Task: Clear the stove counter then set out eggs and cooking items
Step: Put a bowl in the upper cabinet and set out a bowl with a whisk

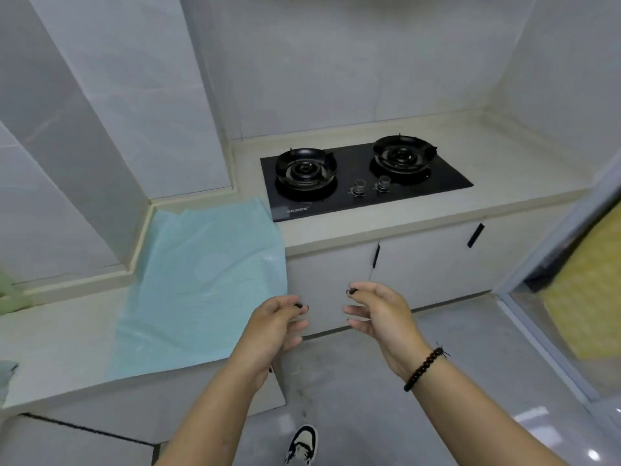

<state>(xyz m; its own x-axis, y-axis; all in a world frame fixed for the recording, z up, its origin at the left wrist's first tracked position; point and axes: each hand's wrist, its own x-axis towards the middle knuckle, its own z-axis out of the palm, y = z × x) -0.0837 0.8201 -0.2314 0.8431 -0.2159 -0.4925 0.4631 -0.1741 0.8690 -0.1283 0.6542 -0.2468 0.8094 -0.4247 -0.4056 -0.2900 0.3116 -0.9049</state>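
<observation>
Both hands, left [274, 326] and right [378, 314], hang loosely curled and empty, so I'd lift that blue sheet [205, 280] off the surface [524, 163] by its near corners.

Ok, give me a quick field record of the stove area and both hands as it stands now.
stove: black glass two-burner gas hob, both burners bare, nothing on them
counter: pale beige stone counter, no eggs or cookware in view
sheet: light blue plastic sheet spread on the counter left of the hob, its corner over the hob's edge
left hand: loosely curled, holding nothing
right hand: loosely curled, holding nothing, in front of the white cabinet doors
</observation>
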